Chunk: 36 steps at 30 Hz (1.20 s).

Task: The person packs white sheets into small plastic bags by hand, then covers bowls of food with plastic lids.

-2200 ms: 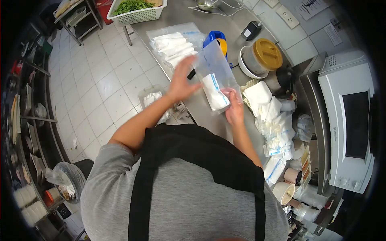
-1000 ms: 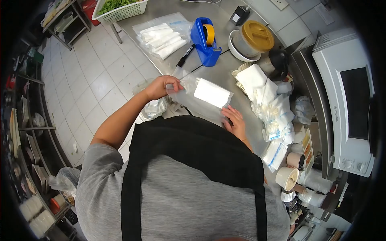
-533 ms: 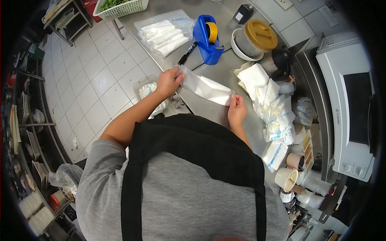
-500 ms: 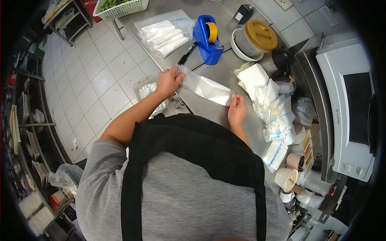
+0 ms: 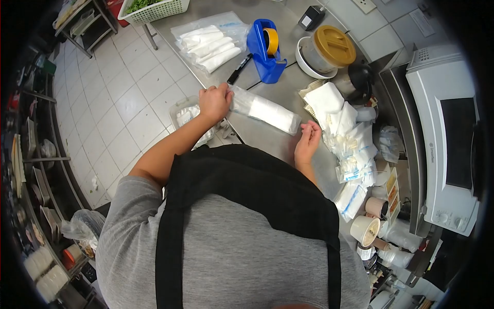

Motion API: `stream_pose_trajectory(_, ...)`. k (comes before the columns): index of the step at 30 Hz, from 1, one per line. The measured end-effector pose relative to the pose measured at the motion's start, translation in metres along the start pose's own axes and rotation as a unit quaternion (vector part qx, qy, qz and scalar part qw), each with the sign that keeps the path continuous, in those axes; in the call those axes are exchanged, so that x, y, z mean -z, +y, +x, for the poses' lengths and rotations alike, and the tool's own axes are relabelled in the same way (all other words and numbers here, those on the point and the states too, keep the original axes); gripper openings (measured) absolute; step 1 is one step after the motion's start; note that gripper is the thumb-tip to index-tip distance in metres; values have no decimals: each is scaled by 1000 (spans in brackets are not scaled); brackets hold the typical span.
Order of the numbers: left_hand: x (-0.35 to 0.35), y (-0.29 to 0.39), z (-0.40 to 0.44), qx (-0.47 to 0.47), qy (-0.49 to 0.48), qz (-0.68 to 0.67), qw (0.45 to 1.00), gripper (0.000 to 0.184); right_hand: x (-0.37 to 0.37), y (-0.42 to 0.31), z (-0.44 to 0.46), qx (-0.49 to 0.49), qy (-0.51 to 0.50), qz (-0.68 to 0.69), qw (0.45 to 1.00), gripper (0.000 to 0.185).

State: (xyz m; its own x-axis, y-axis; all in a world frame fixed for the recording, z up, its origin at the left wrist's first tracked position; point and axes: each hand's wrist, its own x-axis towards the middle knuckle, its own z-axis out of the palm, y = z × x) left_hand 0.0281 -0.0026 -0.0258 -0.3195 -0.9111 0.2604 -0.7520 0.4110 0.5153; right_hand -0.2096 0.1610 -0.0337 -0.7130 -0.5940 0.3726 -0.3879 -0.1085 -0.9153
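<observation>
A clear plastic bag (image 5: 242, 101) with a folded white napkin (image 5: 276, 114) inside lies across the steel table. My left hand (image 5: 215, 103) is closed on the bag's left end. Just off the bag's right end is my right hand (image 5: 308, 140), its fingers loosely apart and holding nothing. A black marker (image 5: 240, 69) lies beyond my left hand. Farther back stands a blue tape dispenser (image 5: 265, 54) with a yellow roll. Rolled white bundles (image 5: 213, 47) rest on a plastic bag left of it.
Loose white napkins and packets (image 5: 355, 149) are heaped to the right. Behind them are a tub with a brown lid (image 5: 334, 46) and a microwave (image 5: 445, 139). A plastic container (image 5: 180, 114) sits below the table's left edge. A basket of greens (image 5: 154, 13) is at the top left.
My right hand has let go of the bag's right end and shifted slightly right, its fingers opening. The bag now lies flatter, with the napkin filling its right part. My left hand stays at the left end.
</observation>
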Motion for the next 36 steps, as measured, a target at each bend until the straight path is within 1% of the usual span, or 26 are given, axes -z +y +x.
stream_pose_trajectory(3,1,1,1,4,-2,7,1000,14,-4,-6,-2,-72,-51,-22,996,27)
stream_pose_trajectory(6,1,2,1,2,2,4,1000,14,-10,-9,4,-92,-69,-3,993,27)
stream_pose_trajectory(9,0,1,0,0,5,13,1000,14,-22,-5,12,-113,-66,87,987,28)
stream_pose_trajectory(12,-1,2,0,-2,11,18,1000,13,-29,-16,14,-115,-52,55,990,32)
stream_pose_trajectory(15,-2,-1,-1,-8,20,12,1000,13,-21,1,8,-6,-14,-95,995,29)
stream_pose_trajectory(17,-6,-3,-1,-11,30,9,999,13,-7,0,4,-6,-53,-277,959,26)
stream_pose_trajectory(18,-7,-3,-1,-13,35,9,999,12,-2,-4,2,-8,-71,-366,928,25)
stream_pose_trajectory(21,-9,-2,-2,-17,43,-1,999,12,3,-11,3,-93,-125,-299,941,22)
stream_pose_trajectory(24,-7,-2,-3,-12,43,-2,999,12,0,6,1,-103,-67,-154,980,23)
stream_pose_trajectory(27,-6,-2,-3,-13,41,-3,999,12,-12,10,4,41,-44,-97,993,21)
stream_pose_trajectory(30,-6,-2,-4,-19,41,-3,999,13,-20,10,10,-88,-77,-26,993,18)
stream_pose_trajectory(33,-6,-4,-4,-19,47,-8,999,13,-26,8,11,-25,-75,-216,973,16)
stream_pose_trajectory(36,-10,-12,-2,-11,62,-17,998,13,-29,5,11,22,-87,-327,941,15)
